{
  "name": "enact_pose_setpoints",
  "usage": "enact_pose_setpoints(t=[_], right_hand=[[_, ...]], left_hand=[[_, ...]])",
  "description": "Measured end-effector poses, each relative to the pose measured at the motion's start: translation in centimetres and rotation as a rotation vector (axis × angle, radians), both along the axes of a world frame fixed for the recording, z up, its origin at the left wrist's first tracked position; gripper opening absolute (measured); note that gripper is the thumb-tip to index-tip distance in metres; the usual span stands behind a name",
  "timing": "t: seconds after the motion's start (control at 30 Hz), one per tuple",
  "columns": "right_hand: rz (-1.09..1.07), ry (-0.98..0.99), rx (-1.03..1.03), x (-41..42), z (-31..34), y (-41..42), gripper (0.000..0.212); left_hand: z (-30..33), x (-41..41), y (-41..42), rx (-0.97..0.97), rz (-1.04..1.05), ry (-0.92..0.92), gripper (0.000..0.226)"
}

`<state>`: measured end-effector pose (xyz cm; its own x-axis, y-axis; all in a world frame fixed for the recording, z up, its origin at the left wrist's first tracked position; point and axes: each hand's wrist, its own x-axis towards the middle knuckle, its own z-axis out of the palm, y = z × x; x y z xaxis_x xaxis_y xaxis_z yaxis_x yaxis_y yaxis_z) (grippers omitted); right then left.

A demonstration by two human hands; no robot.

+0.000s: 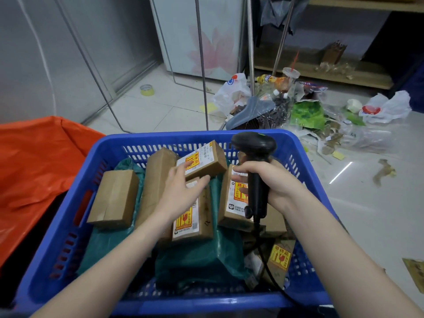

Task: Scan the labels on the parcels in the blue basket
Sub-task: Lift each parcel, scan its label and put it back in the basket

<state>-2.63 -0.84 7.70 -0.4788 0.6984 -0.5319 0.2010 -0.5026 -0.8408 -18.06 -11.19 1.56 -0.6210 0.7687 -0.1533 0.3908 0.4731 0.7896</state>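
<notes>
Left hand: fingers spread, released, tips touching the small tilted parcel at frame centre.
Right hand: clenched around the black scanner, right of centre.
Blue basket: lower middle, filled with cardboard parcels and green bags.

The pale tiled floor carries a blue basket at the near middle, with an orange plastic bag just beside it on the left. Beyond the basket a heap of rubbish spreads over the tiles: white plastic bags, a green wrapper, bottles, a lidded cup. A roll of yellow tape lies apart, near the metal wall. Torn cardboard scraps lie at right.
</notes>
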Motion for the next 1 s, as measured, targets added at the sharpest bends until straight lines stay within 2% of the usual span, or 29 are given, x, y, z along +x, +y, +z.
enact_pose_setpoints(t=[0.17, 0.23, 0.33, 0.47, 0.63, 0.8, 1.0], right_hand=[[0.045, 0.029, -0.065, -2.1, -1.1, -1.0, 0.031], [0.054, 0.022, -0.088, -2.8, -1.5, -1.4, 0.034], [0.099, 0.01, -0.104, -3.5, -1.9, -1.8, 0.033], [0.117, -0.016, -0.105, -3.9, -2.0, -2.0, 0.032], [0.115, -0.018, -0.109, -3.6, -2.4, -1.7, 0.038], [0.112, -0.012, -0.113, -3.5, -2.3, -1.6, 0.035], [0.126, 0.008, -0.096, -3.3, -1.3, -1.6, 0.028]], left_hand=[[-2.3, -2.6, -2.1, -0.255, -0.003, 0.01, 0.082], [-3.4, -2.9, -2.7, -0.398, -0.041, 0.151, 0.089], [-4.5, -3.4, -3.0, -0.508, -0.095, 0.383, 0.097], [-5.2, -3.4, -2.3, -0.539, -0.136, 0.458, 0.102], [-5.5, -2.6, -1.3, -0.508, -0.12, 0.392, 0.105], [-5.3, -2.0, -1.1, -0.324, -0.15, 0.12, 0.1], [-3.5, -2.0, -1.1, -0.26, -0.094, -0.019, 0.117]])
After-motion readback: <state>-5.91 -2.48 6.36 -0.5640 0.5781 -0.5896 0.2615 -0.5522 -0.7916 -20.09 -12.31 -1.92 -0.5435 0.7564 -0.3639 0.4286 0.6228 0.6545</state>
